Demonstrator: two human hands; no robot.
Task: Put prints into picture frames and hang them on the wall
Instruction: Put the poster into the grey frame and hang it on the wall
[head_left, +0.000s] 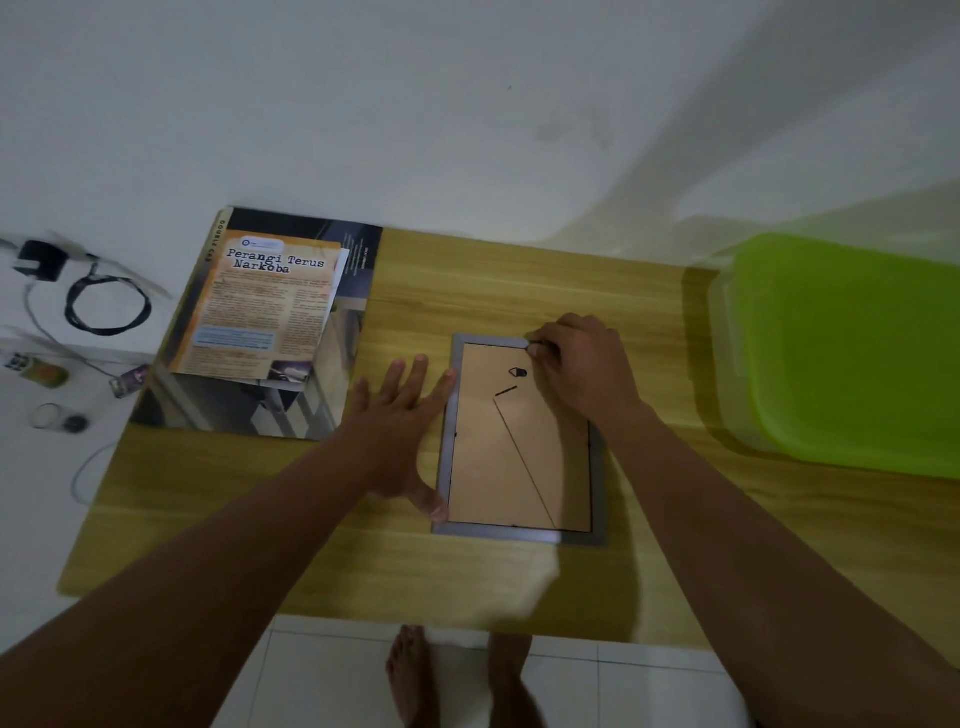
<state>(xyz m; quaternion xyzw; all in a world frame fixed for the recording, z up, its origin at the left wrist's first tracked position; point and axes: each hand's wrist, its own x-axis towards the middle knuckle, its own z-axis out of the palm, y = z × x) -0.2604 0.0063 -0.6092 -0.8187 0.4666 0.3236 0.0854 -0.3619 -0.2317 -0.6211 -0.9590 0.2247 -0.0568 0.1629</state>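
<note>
Curled fingers of the right hand (582, 364) close on a small dark tab (535, 344) at the far rim of the frame (519, 536), seemingly pinching it, though the blur hides just how. The left hand (400, 415) lies flat with fingers straight and spread, gripping nothing. Its forefinger side and thumb press against the frame's left rim, most likely to stop it from sliding or turning while the tab is worked. The frame lies face down near the middle of the table (467, 291), so its brown backing (519, 467), with a hanger (518, 372) and a stand outline, faces up where the tabs can be reached. Whether a print already sits under that backing cannot be told. A printed sheet (260, 312) rests on a magazine (332, 332) at the table's left rear, near the left hand, and may be what goes in. My reading is that the backing is being freed or fastened, with hanging not yet begun. The frame's near rim sits well in from the table's front edge, so it is unlikely to slip off. Bare wood lies in front of it, behind it and to its right, giving room to lift the backing aside. A green bin (852, 353) fills the table's right end and limits sweep there. The wall (415, 104) stands just behind the table.
</note>
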